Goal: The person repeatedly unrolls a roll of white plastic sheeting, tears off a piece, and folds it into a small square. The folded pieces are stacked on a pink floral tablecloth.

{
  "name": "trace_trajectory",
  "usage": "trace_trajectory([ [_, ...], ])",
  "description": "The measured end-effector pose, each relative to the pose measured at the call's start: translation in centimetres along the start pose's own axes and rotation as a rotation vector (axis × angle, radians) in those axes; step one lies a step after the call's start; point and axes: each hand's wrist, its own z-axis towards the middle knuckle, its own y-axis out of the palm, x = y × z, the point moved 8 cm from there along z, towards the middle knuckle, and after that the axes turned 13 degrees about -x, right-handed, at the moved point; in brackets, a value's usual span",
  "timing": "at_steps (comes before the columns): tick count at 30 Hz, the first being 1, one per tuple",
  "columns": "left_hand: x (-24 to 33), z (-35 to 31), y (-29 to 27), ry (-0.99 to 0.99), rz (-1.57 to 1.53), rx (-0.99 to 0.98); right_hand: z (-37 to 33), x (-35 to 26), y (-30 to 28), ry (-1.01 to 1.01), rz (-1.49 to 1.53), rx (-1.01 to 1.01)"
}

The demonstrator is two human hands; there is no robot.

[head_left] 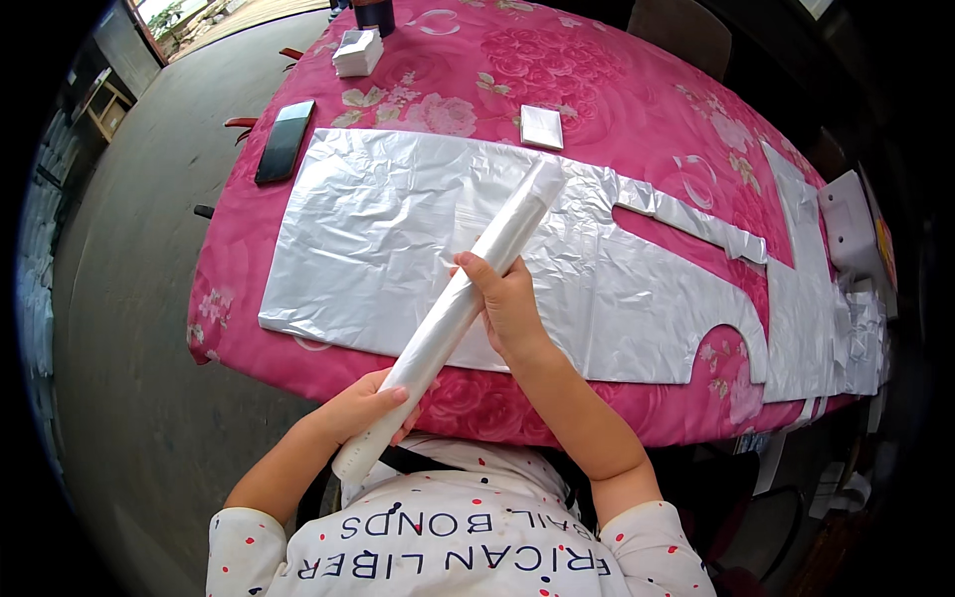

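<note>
Both my hands hold a long roll of thin white plastic (433,333), slanting up and to the right above the table. My left hand (370,406) wraps round its lower end, thumb on top. Higher up, my right hand (505,303) grips it near the middle. Under the roll lies a wide, flat white plastic sheet (348,219), creased and with rounded cut-outs and strap-like strips at its right end. Whether it is a bag or an apron I cannot tell. The roll's far end partly covers that sheet.
A pink flowered cloth (438,60) covers the table. A dark phone (286,142) lies at the left edge. Beyond the sheet are a small folded white square (541,127), a stack of white folded pieces (358,53) and a dark cup (375,15). More white plastic (804,308) and a white box (849,221) are on the right.
</note>
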Motion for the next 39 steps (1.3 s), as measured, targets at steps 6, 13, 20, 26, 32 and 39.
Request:
trace_trajectory([
  [6, -4.7, -2.8, -0.2, -0.108, -0.244, -0.133, 1.5, -6.3, -7.9, -0.169, -0.481, 0.204],
  [13, -6.1, -3.8, 0.0, -0.180, -0.278, -0.180, 2.0, -5.7, -8.7, 0.156, -0.562, -0.054],
  [20, -5.7, -3.7, 0.4, -0.171, -0.288, -0.179, 1.2, -4.7, -6.8, 0.348, -0.750, -0.207],
  [26, -5.8, -3.6, 0.4, -0.211, -0.209, -0.135, 0.8, -5.6, -8.0, 0.182, -0.883, -0.167],
  [32, -7.1, -5.2, -0.5, -0.346, -0.066, -0.092, 0.5, -12.7, -16.2, -0.205, -1.211, 0.267],
  [39, -6.8, -7.9, -2.2, -0.520, 0.408, -0.130, -1.7, -18.9, -25.3, -0.296, -1.403, 0.538],
])
